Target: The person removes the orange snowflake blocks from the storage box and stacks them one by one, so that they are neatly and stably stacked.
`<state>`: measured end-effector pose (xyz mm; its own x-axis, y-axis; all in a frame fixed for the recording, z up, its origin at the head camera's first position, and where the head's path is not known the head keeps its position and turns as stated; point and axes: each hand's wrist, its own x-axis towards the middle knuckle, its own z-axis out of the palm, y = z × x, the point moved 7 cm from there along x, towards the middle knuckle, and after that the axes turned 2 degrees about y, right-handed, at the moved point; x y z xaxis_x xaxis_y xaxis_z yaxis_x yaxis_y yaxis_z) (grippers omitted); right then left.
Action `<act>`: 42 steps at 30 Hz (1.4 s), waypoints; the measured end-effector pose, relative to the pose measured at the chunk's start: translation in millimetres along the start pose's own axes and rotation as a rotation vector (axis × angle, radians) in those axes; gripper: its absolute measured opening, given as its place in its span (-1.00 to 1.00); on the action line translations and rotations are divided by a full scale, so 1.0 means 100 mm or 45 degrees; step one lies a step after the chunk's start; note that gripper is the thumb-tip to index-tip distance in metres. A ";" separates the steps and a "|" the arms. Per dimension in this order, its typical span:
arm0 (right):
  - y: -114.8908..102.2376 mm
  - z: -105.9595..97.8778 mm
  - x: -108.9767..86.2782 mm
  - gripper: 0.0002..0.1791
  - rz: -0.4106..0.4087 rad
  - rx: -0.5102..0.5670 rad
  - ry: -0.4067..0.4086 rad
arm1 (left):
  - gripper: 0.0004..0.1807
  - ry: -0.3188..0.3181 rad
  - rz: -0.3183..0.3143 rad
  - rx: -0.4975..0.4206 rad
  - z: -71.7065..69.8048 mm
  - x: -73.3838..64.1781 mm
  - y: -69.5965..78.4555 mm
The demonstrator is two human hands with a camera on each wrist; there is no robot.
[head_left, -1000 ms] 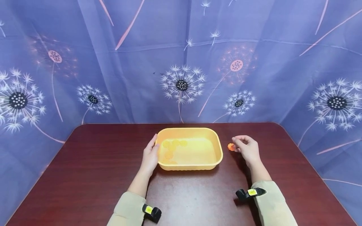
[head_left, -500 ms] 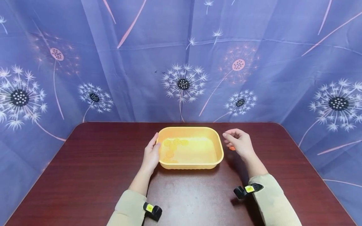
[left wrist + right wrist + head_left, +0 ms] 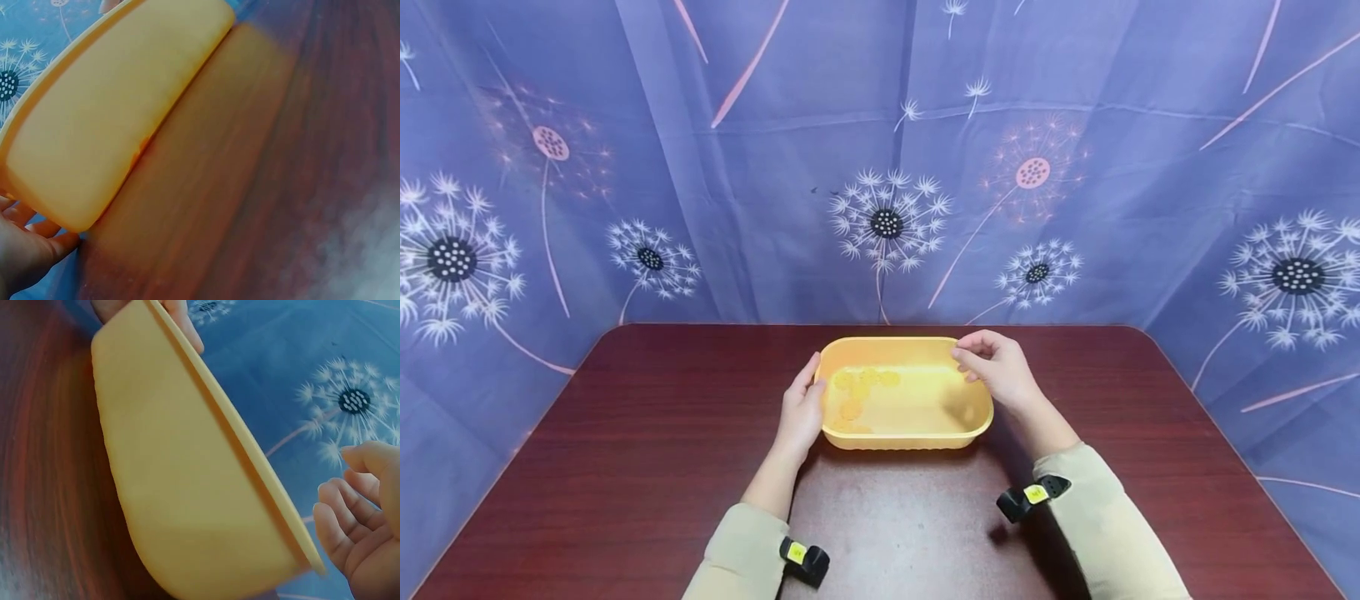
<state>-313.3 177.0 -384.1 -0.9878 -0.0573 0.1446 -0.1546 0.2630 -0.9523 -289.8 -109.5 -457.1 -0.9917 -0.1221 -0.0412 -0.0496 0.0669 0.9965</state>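
Note:
A yellow plastic tray [image 3: 910, 442] rests on the table. My left hand [image 3: 802, 412] grips its left end, with the fingers along the outside and the thumb at the rim; the left wrist view shows this hand [image 3: 28, 250] at the tray's corner. Several thin, flower-shaped orange-yellow pieces [image 3: 851, 408] lie in the tray's left part. My right hand [image 3: 1003, 375] hangs over the tray's far right corner, thumb and forefinger tips together and the other fingers curled. In the right wrist view this hand [image 3: 365, 512] is beside the rim; I cannot tell whether it holds anything.
The dark red-brown wooden table [image 3: 625, 467] extends around the tray. A blue curtain [image 3: 760, 208] with dandelion prints hangs behind and on both sides. A black strap camera sits on each wrist. In the left wrist view, a small orange patch [image 3: 140, 150] shows at the tray's base.
My right hand has moved left from beside the tray to over its right corner. The small orange flower-shaped piece seen at that hand earlier is out of sight. My left hand keeps its grip.

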 end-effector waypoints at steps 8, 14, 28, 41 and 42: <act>0.00 0.36 0.04 -0.73 -0.077 -0.087 -0.193 | -0.46 -0.001 0.005 0.021 0.01 -0.01 0.02; -0.04 0.60 0.05 -0.74 -0.128 -0.171 -0.327 | -0.47 -0.006 0.017 0.048 0.02 0.00 0.03; 0.04 1.06 0.00 -0.73 -0.131 -0.268 -0.619 | -0.46 0.004 0.043 0.050 0.04 -0.01 0.07; 0.17 1.28 -0.10 -0.71 -0.248 -0.632 -0.837 | -0.46 0.021 0.020 0.060 -0.01 0.00 0.04; 0.16 1.29 -0.11 -0.71 -0.265 -0.660 -0.841 | -0.46 0.020 0.016 0.061 -0.01 -0.01 0.04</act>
<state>-302.9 57.7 -435.9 -0.7513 -0.6589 -0.0366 -0.4783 0.5819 -0.6577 -289.3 -110.1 -453.4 -0.9903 -0.1361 -0.0272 -0.0432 0.1160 0.9923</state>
